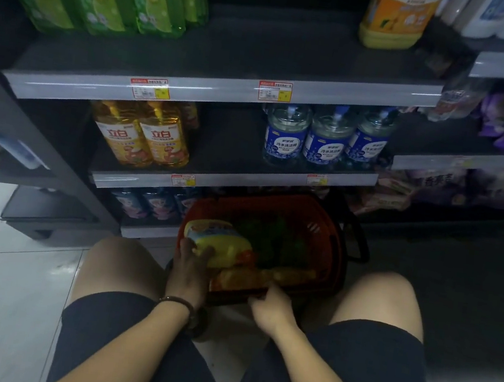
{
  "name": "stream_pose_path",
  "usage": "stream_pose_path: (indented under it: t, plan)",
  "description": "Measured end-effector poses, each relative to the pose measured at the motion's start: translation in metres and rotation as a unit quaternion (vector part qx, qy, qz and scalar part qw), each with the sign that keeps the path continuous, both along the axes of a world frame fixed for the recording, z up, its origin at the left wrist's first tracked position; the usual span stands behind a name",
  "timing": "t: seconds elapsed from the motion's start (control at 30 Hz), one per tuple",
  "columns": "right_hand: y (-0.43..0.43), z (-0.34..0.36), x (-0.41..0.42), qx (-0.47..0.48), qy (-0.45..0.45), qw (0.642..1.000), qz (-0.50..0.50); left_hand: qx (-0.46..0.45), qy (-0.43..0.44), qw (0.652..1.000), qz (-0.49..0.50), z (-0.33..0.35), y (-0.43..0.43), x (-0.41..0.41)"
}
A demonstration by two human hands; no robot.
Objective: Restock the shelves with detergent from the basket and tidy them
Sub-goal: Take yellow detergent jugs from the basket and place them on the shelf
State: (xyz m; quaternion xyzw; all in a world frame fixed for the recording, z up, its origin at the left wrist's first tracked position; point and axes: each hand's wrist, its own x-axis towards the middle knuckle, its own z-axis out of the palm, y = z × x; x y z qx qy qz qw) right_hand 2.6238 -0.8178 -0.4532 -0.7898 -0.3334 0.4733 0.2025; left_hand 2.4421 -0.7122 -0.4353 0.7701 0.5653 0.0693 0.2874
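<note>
Because the red basket (330,241) sits on the floor against the shelves' bottom edge, the crouching person's left hand (189,264) clasps a yellow detergent bottle (222,244) inside it, while the right hand (271,307) grips the basket's near rim, probably steadying it.

立白 on orange bottles (142,133); 冷水洗洁精 on blue-label bottles (327,139); price tags (150,89) unreadable.

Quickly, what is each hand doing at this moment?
Left hand: closed on the yellow bottle in the basket.
Right hand: on the orange bottle; grip unclear.
</note>
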Motion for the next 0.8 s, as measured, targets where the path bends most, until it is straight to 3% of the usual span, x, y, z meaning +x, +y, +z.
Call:
stream_pose_path:
  t: [0.17, 0.3, 0.43, 0.6, 0.8]
  plan:
    - [0.004, 0.011, 0.012, 0.057, 0.013, 0.997, -0.049, -0.012, -0.108, 0.994, 0.032, 0.026, 0.005, -0.005]
    - [0.013, 0.032, 0.023, 0.121, 0.049, 0.988, -0.088, -0.003, -0.118, 0.993, 0.0, 0.052, 0.007, -0.006]
    - [0.025, 0.068, 0.038, 0.187, 0.05, 0.98, -0.037, 0.043, -0.112, 0.992, -0.039, 0.085, 0.006, 0.008]
    - [0.034, 0.145, 0.078, 0.227, 0.042, 0.972, 0.045, 0.063, -0.18, 0.98, -0.061, 0.158, 0.021, 0.037]
    - [0.044, 0.242, 0.118, 0.322, 0.031, 0.945, 0.038, 0.117, -0.253, 0.954, -0.108, 0.278, 0.041, 0.075]
